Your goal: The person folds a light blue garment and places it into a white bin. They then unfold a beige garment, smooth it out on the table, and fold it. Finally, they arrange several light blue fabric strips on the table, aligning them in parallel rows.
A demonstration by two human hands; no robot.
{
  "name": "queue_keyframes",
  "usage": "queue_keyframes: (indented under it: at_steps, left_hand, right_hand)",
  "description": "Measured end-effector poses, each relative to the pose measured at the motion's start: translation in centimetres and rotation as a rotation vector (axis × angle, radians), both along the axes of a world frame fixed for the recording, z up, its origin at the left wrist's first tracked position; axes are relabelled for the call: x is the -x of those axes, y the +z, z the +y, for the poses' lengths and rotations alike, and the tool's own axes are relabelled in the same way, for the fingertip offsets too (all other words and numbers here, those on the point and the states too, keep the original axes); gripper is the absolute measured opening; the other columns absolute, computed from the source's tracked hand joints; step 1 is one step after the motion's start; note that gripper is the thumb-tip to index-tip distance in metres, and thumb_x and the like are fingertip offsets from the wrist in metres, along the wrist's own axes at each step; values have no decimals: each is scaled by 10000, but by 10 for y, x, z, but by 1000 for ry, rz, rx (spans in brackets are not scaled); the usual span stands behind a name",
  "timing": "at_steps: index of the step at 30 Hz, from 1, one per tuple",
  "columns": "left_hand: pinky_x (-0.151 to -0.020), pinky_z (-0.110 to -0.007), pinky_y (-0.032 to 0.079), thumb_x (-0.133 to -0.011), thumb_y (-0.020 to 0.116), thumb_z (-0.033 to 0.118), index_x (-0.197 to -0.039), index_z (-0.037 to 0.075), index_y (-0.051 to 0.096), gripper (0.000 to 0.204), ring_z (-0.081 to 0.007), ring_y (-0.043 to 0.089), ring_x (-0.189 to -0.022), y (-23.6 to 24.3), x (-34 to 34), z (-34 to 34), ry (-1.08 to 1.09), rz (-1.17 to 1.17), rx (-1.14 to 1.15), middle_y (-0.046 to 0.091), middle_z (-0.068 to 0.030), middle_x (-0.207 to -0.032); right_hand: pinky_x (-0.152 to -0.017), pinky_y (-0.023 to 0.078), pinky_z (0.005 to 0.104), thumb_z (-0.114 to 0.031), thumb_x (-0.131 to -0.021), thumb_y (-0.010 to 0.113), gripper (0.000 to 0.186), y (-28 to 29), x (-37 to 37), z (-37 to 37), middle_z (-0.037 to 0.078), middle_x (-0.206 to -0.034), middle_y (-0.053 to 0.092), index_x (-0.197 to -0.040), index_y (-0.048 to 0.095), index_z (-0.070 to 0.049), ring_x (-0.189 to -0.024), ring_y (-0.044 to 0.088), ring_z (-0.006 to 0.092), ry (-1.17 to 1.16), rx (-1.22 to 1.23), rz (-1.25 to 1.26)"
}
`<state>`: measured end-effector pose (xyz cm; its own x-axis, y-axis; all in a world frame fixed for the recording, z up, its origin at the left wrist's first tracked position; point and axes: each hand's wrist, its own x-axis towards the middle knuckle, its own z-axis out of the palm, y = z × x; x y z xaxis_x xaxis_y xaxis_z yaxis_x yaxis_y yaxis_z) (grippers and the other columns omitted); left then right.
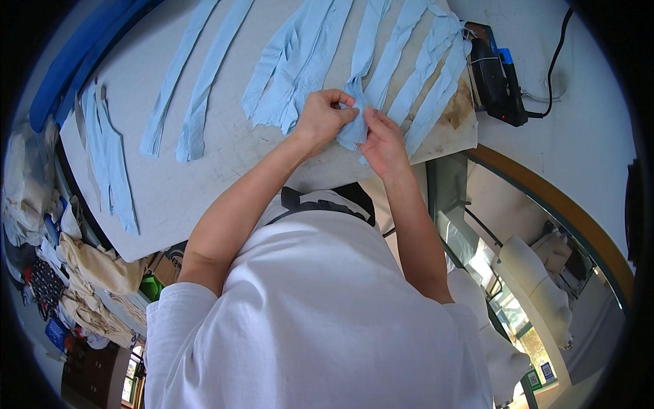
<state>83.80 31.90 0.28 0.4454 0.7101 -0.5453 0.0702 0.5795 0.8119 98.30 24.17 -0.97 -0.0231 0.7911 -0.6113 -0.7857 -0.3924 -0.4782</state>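
My left hand (324, 117) and my right hand (383, 141) are close together at the near edge of the table. Between them is a light blue fabric strip (355, 129), gathered and creased, its end hanging near the edge. The left thumb and fingertips pinch it from one side, while the right thumb and fingers grip its other side. Just left of my left hand lies a wider bunch of pleated blue fabric (289, 75). More blue strips (415, 85) fan out to the right, their far ends bunched together.
Two separate blue strips (204, 102) lie left of centre, and folded blue pieces (112, 163) sit at the table's left end. What looks like a black and blue iron (501, 82) with a cord stands at right. Piled cloth (88, 286) fills the lower left; white dress forms (535, 286) stand lower right.
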Motion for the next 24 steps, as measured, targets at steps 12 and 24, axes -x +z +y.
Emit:
queue_keyframes:
  at_steps: [12,24]
  left_hand:
    - [-618,-218,393,-792,703,56,-899,-18,631,149,-77,518,-702,3,3,1,66,-46,91,605,-22,-804]
    - [-569,-278,425,-710,704,99,-791,-31,604,183,-118,501,-634,-10,-5,0,-15,106,-174,559,-58,-676]
  right_hand:
    - [-917,465,376,-114,-969,490,227,-5,1,-3,84,-1177,592,-1158,542,-1,-1076,576,196,-34,19,17]
    - [-832,469,304,-181,-969,536,189,-3,2,-1,26,-1015,636,-1081,602,-43,-914,594,125,-16,5,-89]
